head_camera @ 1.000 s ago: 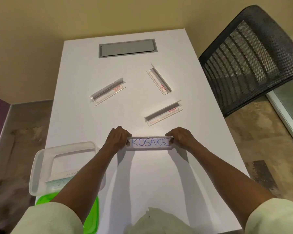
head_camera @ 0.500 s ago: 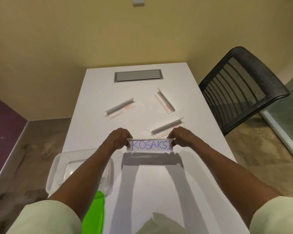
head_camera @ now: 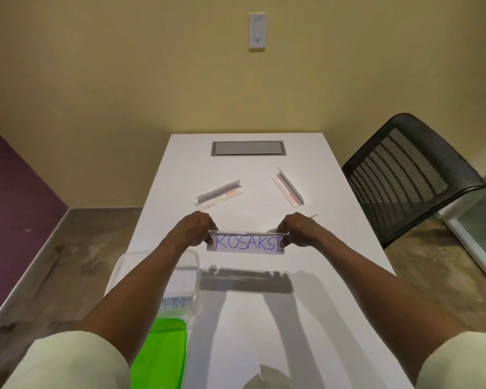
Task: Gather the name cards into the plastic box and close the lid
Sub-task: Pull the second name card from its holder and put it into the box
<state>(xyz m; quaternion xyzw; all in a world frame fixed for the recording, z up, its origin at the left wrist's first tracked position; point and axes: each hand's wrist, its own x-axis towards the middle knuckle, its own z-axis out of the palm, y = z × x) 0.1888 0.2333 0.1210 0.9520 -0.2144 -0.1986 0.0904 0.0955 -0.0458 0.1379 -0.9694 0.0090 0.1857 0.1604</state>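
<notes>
So the KOSAKSI card (head_camera: 247,242) is up off the table (head_camera: 320,318) mid-frame, and the clear box (head_camera: 192,258) sits lower left with its green lid (head_camera: 163,352) beside it. My worry is that it's only held by its ends, so it could twist and drop short of the box. Left hand (head_camera: 195,228) and right hand (head_camera: 298,230) each pinch one end, fingers curled tight

place: office meeting room
evidence: white worktop (head_camera: 306,318) with cable hatch (head_camera: 248,148) at far edge, mesh chair (head_camera: 410,175), name cards (head_camera: 247,242)
</notes>
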